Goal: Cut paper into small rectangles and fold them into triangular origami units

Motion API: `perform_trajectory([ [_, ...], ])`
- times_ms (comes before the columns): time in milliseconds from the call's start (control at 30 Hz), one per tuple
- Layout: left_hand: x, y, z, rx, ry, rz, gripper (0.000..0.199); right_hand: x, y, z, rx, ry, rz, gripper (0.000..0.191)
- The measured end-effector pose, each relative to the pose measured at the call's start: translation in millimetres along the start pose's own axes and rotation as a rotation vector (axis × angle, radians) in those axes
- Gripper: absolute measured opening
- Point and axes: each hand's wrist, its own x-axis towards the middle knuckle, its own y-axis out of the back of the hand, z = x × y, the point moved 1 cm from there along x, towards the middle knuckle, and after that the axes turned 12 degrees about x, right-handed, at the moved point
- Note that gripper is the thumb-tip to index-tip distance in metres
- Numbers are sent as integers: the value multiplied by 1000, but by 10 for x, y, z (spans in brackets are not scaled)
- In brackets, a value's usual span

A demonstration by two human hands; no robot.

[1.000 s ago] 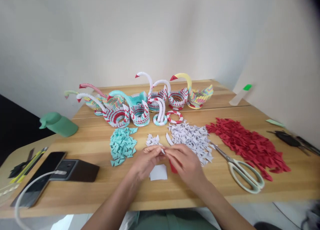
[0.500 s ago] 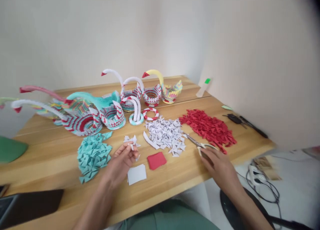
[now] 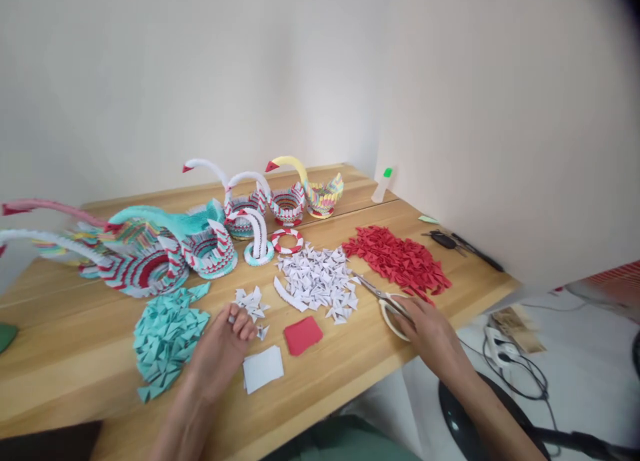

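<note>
My right hand (image 3: 425, 324) is closed on the handles of the scissors (image 3: 384, 297), whose blades point left toward the pile of white folded paper pieces (image 3: 320, 277). My left hand (image 3: 229, 334) is curled closed over the table, with a bit of white at its fingers, too small to make out. It is between the teal folded pieces (image 3: 167, 334) and a small group of white pieces (image 3: 253, 302). White paper sheets (image 3: 263, 369) and red paper sheets (image 3: 303, 335) lie to its right.
Paper swans (image 3: 215, 247) stand along the back left of the wooden table (image 3: 350, 374). A red-and-white ring (image 3: 287, 241), red folded pieces (image 3: 397, 257), a glue bottle (image 3: 381, 186) and keys (image 3: 445, 239) lie farther back. A dark flat object (image 3: 50, 441) is at the lower left.
The view has shifted right, so the table items appear farther left. My left hand's fingers have curled in, and the white piece it pinched is now mostly hidden. The scissors remain in my right hand.
</note>
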Motion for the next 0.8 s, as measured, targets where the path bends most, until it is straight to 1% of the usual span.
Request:
perform_trajectory([
  [67, -18, -35, 4, -6, 14, -16, 20, -28, 73, -45, 25, -29, 45, 30],
  [100, -28, -59, 8, -19, 11, -31, 19, -36, 122, -95, 59, -65, 71, 33],
  [133, -37, -82, 14, -30, -3, -45, 17, -36, 168, -168, 114, -116, 68, 36],
  [167, -44, -103, 19, -34, -16, -54, 15, -28, 205, -268, 193, -135, 65, 39],
  [200, -50, -120, 24, -37, -31, -59, 14, -13, 227, -394, 292, -119, 60, 39],
  [233, -54, -132, 27, -42, -38, -57, 14, 7, 225, -542, 393, -71, 14, 38],
  [267, -57, -140, 29, -52, -39, -44, 15, 28, 201, -702, 472, -26, -24, 36],
  [300, -59, -143, 28, -67, -40, -26, 15, 47, 151, -865, 517, 4, -93, 34],
  [367, -61, -143, 24, -100, -44, 14, 15, 76, 8, -1168, 562, 68, -190, 32],
  [400, -61, -143, 19, -112, -49, 29, 15, 84, -72, -1295, 585, 114, -238, 34],
  [467, -60, -145, 8, -125, -59, 50, 13, 96, -216, -1481, 623, 193, -293, 40],
  [533, -59, -154, -6, -142, -61, 62, 10, 108, -315, -1586, 658, 246, -328, 45],
  [633, -64, -177, -19, -186, -51, 52, 8, 136, -388, -1653, 697, 274, -377, 47],
  [733, -76, -191, -22, -225, -38, -2, 8, 159, -431, -1679, 718, 283, -403, 47],
  [800, -83, -191, -25, -234, -42, -50, 8, 164, -459, -1686, 721, 291, -397, 46],
])
